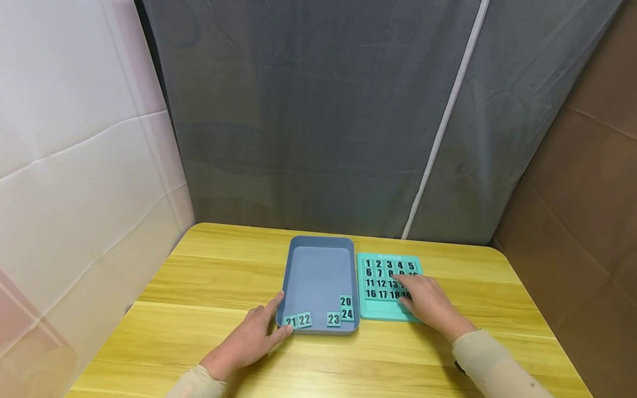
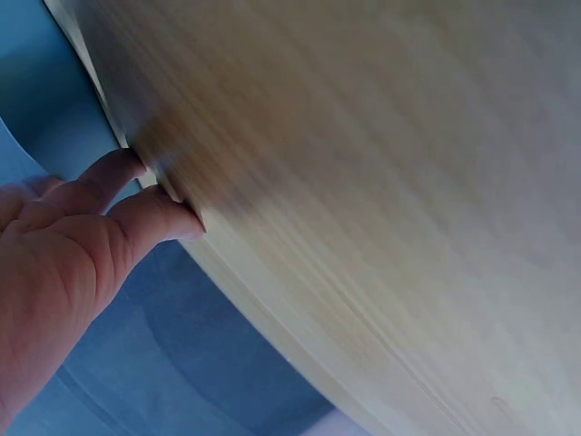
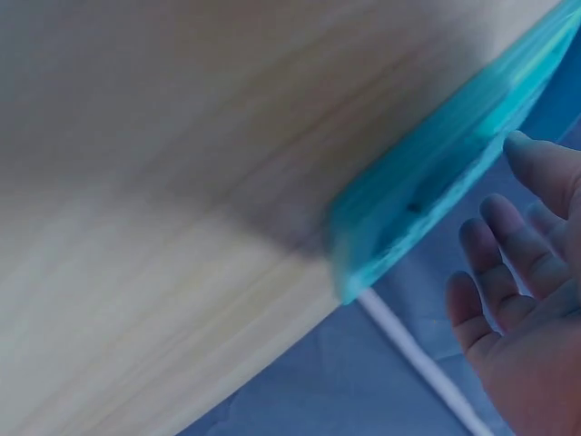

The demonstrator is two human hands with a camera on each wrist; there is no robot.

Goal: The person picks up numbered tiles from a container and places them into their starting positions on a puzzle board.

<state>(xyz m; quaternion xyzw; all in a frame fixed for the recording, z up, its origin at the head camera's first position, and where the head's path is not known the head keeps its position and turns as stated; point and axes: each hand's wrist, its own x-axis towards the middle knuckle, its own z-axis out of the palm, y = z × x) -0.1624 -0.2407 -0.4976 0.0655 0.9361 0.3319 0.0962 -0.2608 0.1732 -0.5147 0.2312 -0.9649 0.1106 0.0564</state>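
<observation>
A blue-grey tray [image 1: 320, 276] lies on the table with several turquoise number tiles along its near end. Tiles 21 [image 1: 291, 321] and 22 [image 1: 304, 319] sit at the near left, 23 [image 1: 334, 319] further right, and 24 [image 1: 347, 314] and 20 [image 1: 345, 301] by the right wall. My left hand [image 1: 249, 337] rests at the tray's near left corner, index finger along the side and thumb at the front rim. To the right, a turquoise number board [image 1: 373, 310] carries rows of black-numbered tiles. Over its right part hovers my right hand [image 1: 428, 304], fingers loosely bent with nothing between them, hiding some tiles.
The yellow wood-grain table [image 1: 318, 365] extends around both items. A grey curtain [image 1: 308, 121] with a white strip [image 1: 448, 110] hangs behind it. Pale cloth [image 1: 84, 143] stands on the left, brown cloth [image 1: 577, 221] on the right.
</observation>
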